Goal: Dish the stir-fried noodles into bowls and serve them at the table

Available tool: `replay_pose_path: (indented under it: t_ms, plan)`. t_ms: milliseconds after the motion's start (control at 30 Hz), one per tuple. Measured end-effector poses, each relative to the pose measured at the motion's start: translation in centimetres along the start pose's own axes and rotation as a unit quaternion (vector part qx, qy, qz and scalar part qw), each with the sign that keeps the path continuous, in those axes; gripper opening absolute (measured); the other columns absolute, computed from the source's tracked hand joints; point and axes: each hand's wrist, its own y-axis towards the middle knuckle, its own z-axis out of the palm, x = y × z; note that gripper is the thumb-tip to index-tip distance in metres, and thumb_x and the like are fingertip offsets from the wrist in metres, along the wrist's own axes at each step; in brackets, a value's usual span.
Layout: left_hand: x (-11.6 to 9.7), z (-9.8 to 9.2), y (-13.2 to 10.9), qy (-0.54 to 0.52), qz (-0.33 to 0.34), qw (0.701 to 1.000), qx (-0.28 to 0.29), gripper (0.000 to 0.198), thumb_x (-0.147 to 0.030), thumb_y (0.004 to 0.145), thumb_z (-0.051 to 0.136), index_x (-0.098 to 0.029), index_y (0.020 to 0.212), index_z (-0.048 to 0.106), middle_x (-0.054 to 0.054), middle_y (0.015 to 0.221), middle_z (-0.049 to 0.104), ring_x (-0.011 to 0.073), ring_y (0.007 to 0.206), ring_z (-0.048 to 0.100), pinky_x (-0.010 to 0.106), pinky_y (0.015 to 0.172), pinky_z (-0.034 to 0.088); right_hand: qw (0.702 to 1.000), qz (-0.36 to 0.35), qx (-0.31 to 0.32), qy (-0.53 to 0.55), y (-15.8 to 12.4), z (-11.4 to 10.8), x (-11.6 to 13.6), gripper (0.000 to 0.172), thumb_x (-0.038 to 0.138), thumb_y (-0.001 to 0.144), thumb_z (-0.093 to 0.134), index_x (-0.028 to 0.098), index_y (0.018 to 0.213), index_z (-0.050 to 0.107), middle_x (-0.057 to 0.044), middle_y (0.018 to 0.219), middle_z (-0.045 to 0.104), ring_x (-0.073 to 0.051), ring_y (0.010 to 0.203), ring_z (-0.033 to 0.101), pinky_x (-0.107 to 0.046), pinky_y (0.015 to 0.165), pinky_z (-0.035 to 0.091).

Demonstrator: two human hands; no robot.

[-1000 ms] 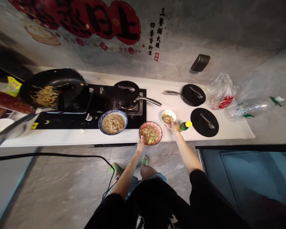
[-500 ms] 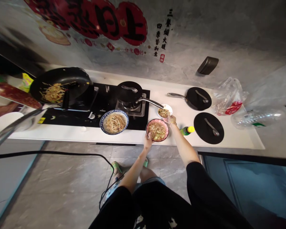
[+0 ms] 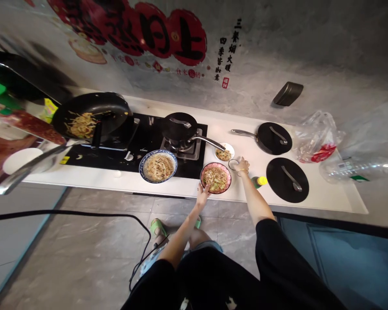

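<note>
A pink-patterned bowl of shredded food (image 3: 216,177) sits near the counter's front edge. My left hand (image 3: 203,195) grips its near-left rim, thumb over the edge. Just right of the bowl, my right hand (image 3: 243,165) is over the counter with its fingers apart, holding nothing I can see. A thin dark ring (image 3: 233,164) lies beside those fingers; what it is I cannot make out. Behind the pink bowl stands a small white bowl (image 3: 224,152) with food in it. A blue-and-white bowl of noodle-like food (image 3: 158,166) is to the left, partly over the hob's edge.
A wok with food (image 3: 90,116) and a lidded saucepan (image 3: 180,129) stand on the hob (image 3: 116,159). Rightward are a yellow-capped bottle (image 3: 260,181), a lidded pan (image 3: 274,138), a black lid (image 3: 287,180), a plastic bag (image 3: 320,137) and a large clear bottle (image 3: 358,168).
My right hand has left the white bowl and the pink bowl's far side and moved right. The dark ring now shows beside it. My left hand stays at the pink bowl.
</note>
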Motion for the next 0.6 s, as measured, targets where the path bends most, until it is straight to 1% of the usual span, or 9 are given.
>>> replay_pose_path:
  t_ms: [67,133,200,300,367,400,433,500,600]
  plan:
    - [-0.4,-0.7,-0.4,0.025,0.010,0.999,-0.034,0.060,-0.044,0.084,0.062,-0.027,0.135,0.035,0.013,0.138,0.039,0.0225,0.114,0.056,0.032,0.084,0.053,0.994,-0.041,0.027,-0.102,-0.2,0.2,-0.4,0.080,0.029,0.065,0.074,0.024,0.139,0.042,-0.016,0.142,0.041,-0.034,0.134,0.034,-0.048,0.107,0.033]
    - [-1.1,-1.6,-0.9,0.069,0.054,0.994,-0.068,0.061,-0.045,0.085,0.060,-0.025,0.137,0.034,0.014,0.135,0.038,0.0202,0.109,0.058,0.031,0.086,0.051,0.979,-0.078,0.037,-0.183,-0.4,0.6,-0.6,0.075,0.036,0.067,0.074,0.023,0.135,0.046,-0.016,0.137,0.045,-0.034,0.129,0.039,-0.048,0.105,0.034]
    - [-2.3,-2.5,-1.4,0.110,0.109,0.983,-0.099,0.057,-0.042,0.087,0.057,-0.022,0.136,0.037,0.015,0.131,0.041,0.0181,0.102,0.059,0.032,0.088,0.049,0.975,-0.084,0.010,-0.207,-0.7,0.6,-0.6,0.067,0.041,0.068,0.073,0.018,0.127,0.053,-0.018,0.129,0.050,-0.034,0.124,0.043,-0.046,0.102,0.036]
    - [-4.7,-3.6,-2.0,0.113,0.184,0.967,-0.135,0.046,-0.035,0.090,0.053,-0.021,0.132,0.041,0.014,0.129,0.043,0.0169,0.099,0.059,0.033,0.090,0.048,0.979,-0.068,-0.072,-0.178,-2.2,-0.2,-0.8,0.074,0.045,0.064,0.073,0.011,0.126,0.052,-0.023,0.123,0.053,-0.036,0.120,0.047,-0.045,0.099,0.039]
    - [-6.6,-4.4,-2.2,0.092,0.231,0.956,-0.154,0.041,-0.032,0.090,0.051,-0.021,0.129,0.044,0.013,0.127,0.046,0.0173,0.100,0.058,0.034,0.091,0.047,0.983,-0.094,-0.121,-0.100,-4.2,-0.9,-0.8,0.081,0.047,0.065,0.068,0.008,0.132,0.046,-0.024,0.122,0.054,-0.037,0.120,0.048,-0.045,0.099,0.040]
    - [-7.7,-4.9,-2.3,0.078,0.254,0.951,-0.161,0.038,-0.031,0.091,0.050,-0.021,0.127,0.046,0.013,0.126,0.048,0.0175,0.100,0.058,0.035,0.092,0.047,0.984,-0.119,-0.125,-0.041,-5.5,-1.0,-0.6,0.079,0.048,0.068,0.063,0.009,0.134,0.045,-0.022,0.121,0.056,-0.037,0.121,0.048,-0.046,0.099,0.041]
    - [-8.8,-5.4,-2.4,0.062,0.277,0.944,-0.166,0.035,-0.031,0.091,0.050,-0.021,0.124,0.047,0.013,0.125,0.050,0.0178,0.101,0.058,0.036,0.092,0.046,0.984,-0.141,-0.106,0.026,-7.0,-0.8,-0.2,0.072,0.051,0.073,0.055,0.013,0.133,0.046,-0.019,0.118,0.058,-0.035,0.118,0.052,-0.046,0.097,0.043]
    - [-11.1,-6.9,-2.8,0.029,0.328,0.927,-0.179,0.030,-0.032,0.091,0.049,-0.021,0.120,0.049,0.012,0.121,0.053,0.0182,0.101,0.058,0.036,0.093,0.046,0.970,-0.165,-0.026,0.176,-10.7,0.5,1.5,0.058,0.052,0.080,0.039,0.018,0.125,0.050,-0.013,0.113,0.061,-0.030,0.104,0.061,-0.046,0.089,0.049]
    - [-15.2,-10.1,-4.4,-0.013,0.404,0.886,-0.226,0.028,-0.034,0.092,0.049,-0.020,0.116,0.051,0.011,0.117,0.055,0.0193,0.102,0.058,0.036,0.093,0.047,0.920,-0.176,0.124,0.326,-17.7,4.6,6.0,0.045,0.051,0.080,0.040,0.022,0.114,0.050,-0.008,0.106,0.062,-0.024,0.082,0.067,-0.045,0.081,0.053]
